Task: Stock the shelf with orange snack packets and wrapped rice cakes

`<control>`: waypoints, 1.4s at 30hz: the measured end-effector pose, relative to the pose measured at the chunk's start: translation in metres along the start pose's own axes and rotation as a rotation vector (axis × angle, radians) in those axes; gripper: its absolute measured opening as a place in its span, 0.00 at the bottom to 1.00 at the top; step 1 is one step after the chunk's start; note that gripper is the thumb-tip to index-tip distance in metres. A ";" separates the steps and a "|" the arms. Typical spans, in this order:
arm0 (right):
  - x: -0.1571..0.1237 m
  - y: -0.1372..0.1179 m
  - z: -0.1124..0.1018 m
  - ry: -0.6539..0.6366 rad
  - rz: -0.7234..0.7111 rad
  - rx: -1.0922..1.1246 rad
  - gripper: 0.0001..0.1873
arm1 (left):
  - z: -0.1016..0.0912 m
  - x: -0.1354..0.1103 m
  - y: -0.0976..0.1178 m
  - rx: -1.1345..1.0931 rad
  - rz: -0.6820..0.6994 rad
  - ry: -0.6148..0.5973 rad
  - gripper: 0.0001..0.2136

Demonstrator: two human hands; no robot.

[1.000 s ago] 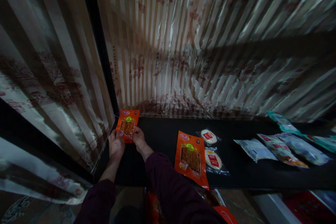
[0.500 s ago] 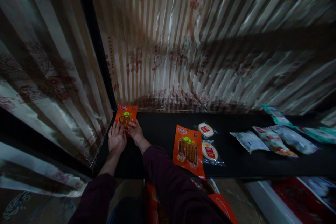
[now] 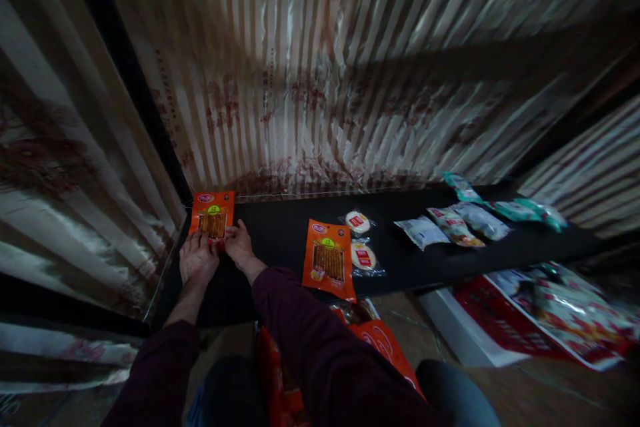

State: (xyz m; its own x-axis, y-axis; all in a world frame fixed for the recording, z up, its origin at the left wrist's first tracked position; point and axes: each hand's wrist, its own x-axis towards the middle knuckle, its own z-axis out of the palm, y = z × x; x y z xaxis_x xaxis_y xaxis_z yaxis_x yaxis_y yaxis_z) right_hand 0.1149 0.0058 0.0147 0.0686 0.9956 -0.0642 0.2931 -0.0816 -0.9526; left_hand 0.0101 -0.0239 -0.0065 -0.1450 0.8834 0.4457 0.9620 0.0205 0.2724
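Observation:
An orange snack packet (image 3: 213, 215) with brown sticks in its window lies at the far left end of the black shelf. My left hand (image 3: 199, 260) rests on its lower left part, fingers stretched flat over it. At the lower right corner, my right hand (image 3: 241, 244) holds the packet's edge, thumb and fingers closed. A second orange packet (image 3: 329, 260) of the same kind lies further right. Beside it are two clear-wrapped round white crackers, an upper cracker (image 3: 357, 221) and a lower cracker (image 3: 363, 256).
Along the black shelf (image 3: 280, 233), a white packet (image 3: 423, 231), a printed packet (image 3: 454, 225) and teal packets (image 3: 517, 210) lie to the right. Below stand an open red-and-white box (image 3: 500, 320) and orange packaging (image 3: 385, 347). Striped sheeting (image 3: 310, 100) hangs behind.
My view has swung right, showing more of the shelf's right end and the box below. Both hands stay at the left packet; my left hand sits slightly lower on it.

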 end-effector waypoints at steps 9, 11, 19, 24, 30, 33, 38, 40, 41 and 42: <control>-0.042 -0.006 -0.057 0.004 0.062 -0.110 0.18 | -0.001 -0.006 -0.003 -0.177 0.027 0.077 0.19; -0.050 -0.007 -0.071 -0.024 0.073 -0.112 0.17 | -0.002 -0.010 -0.002 -0.204 0.014 0.078 0.19; -0.117 -0.004 -0.146 -0.209 0.011 -0.027 0.13 | -0.014 -0.037 0.003 -0.190 0.000 -0.001 0.21; -0.191 0.023 -0.213 -0.189 -0.012 0.176 0.13 | -0.029 -0.055 0.011 -0.155 0.011 -0.018 0.22; -0.247 0.059 -0.260 0.062 -0.051 -0.107 0.15 | -0.046 -0.109 0.041 -0.230 0.038 0.003 0.21; -0.260 0.071 -0.261 0.025 -0.108 -0.405 0.15 | -0.055 -0.145 0.061 -0.295 0.127 -0.012 0.19; -0.274 0.081 -0.249 -0.174 -0.137 -0.725 0.19 | -0.069 -0.197 0.095 -0.397 0.372 -0.085 0.18; -0.279 0.085 -0.246 -0.216 -0.096 -0.787 0.23 | -0.069 -0.218 0.106 -0.372 0.475 -0.255 0.18; -0.281 0.087 -0.245 -0.228 -0.077 -0.802 0.24 | -0.067 -0.228 0.110 -0.345 0.483 -0.328 0.19; -0.284 0.088 -0.245 -0.235 -0.064 -0.808 0.24 | -0.064 -0.238 0.114 -0.328 0.478 -0.388 0.21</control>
State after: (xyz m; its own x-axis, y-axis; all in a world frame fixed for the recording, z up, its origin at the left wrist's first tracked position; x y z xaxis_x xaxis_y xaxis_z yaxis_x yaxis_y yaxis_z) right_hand 0.3553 -0.2951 0.0218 -0.1456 0.9759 -0.1628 0.8881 0.0564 -0.4562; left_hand 0.1391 -0.2618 -0.0271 0.4290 0.8648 0.2608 0.7709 -0.5010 0.3933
